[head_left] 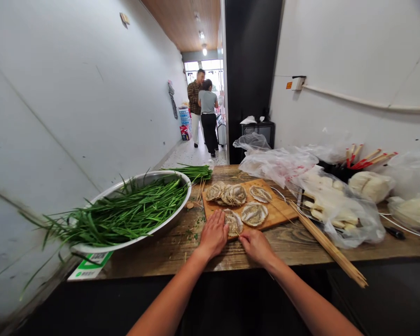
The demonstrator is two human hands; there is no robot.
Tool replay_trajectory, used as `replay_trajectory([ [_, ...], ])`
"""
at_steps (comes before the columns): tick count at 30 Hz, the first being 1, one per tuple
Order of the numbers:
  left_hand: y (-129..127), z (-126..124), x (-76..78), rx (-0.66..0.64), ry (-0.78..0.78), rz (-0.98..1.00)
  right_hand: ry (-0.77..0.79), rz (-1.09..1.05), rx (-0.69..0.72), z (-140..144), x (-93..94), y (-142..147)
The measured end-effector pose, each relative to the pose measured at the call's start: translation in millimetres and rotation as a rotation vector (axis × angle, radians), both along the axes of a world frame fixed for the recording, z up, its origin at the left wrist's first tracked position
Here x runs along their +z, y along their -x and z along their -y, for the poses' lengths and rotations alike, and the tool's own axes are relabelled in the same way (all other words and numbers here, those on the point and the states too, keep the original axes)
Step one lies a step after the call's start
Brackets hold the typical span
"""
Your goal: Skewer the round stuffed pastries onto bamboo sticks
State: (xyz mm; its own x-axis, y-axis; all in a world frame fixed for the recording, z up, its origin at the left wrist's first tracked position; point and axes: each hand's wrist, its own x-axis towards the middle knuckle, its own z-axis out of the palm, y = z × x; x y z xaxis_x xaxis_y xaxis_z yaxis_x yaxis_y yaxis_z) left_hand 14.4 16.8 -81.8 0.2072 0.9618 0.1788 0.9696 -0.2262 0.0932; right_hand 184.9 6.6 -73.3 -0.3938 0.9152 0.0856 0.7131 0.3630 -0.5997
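Note:
A wooden cutting board (276, 215) on the wooden counter carries several flat round grey-white food pieces (254, 213). My left hand (213, 234) lies flat at the board's near edge, fingers pressing the nearest round piece (235, 223). My right hand (256, 245) is pinched on a thin bamboo skewer (236, 231) that points into that same piece from the front.
A wide metal bowl (161, 224) heaped with green chives sits left, with more chives (196, 172) behind. A bundle of bamboo skewers (327, 245) lies right of the board. Plastic bags of white food (339, 205) crowd the right. Two people (203, 109) stand down the corridor.

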Motion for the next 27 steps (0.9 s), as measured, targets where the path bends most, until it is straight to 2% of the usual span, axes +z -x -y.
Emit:
replay_trajectory([
  [6, -1, -2, -4.9, 0.041, -0.024, -0.010, -0.004, -0.106, 0.034, 4, -6.8, -6],
  [18, -1, 1, 0.6, 0.043, 0.001, 0.021, -0.027, -0.182, 0.055, 6, -13.5, -10],
  [27, -1, -2, 5.1, 0.023, 0.043, 0.043, -0.080, 0.016, -0.001, 7, -16.8, -4],
])
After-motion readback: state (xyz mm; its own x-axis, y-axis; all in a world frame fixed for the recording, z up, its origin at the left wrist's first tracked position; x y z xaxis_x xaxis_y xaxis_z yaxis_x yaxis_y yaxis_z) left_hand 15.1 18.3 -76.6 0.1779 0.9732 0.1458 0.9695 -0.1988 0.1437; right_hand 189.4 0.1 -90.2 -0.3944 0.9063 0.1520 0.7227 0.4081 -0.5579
